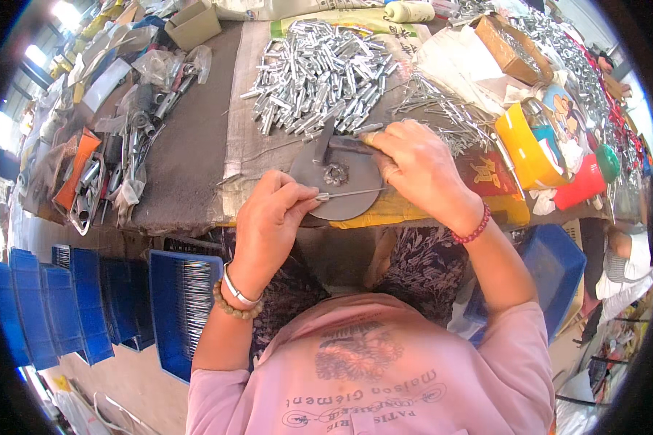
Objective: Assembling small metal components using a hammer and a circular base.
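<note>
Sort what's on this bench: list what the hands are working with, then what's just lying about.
In use: thin metal pin in left hand; round grey metal disc; right hand at its rear edge; heap of silver metal sleeves.

Lying about: yellow plastic cup; cardboard box; blue plastic crates.

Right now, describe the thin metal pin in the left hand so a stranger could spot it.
Start at the big heap of silvery metal sleeves on the workbench, then drop to the round grey disc at the near edge. The thin pin lies across the disc, pinched by the left hand; unlike the loose pins nearby, it is single and held.

Cluttered workbench [196,145], metal-sleeve pile [315,76]
</note>
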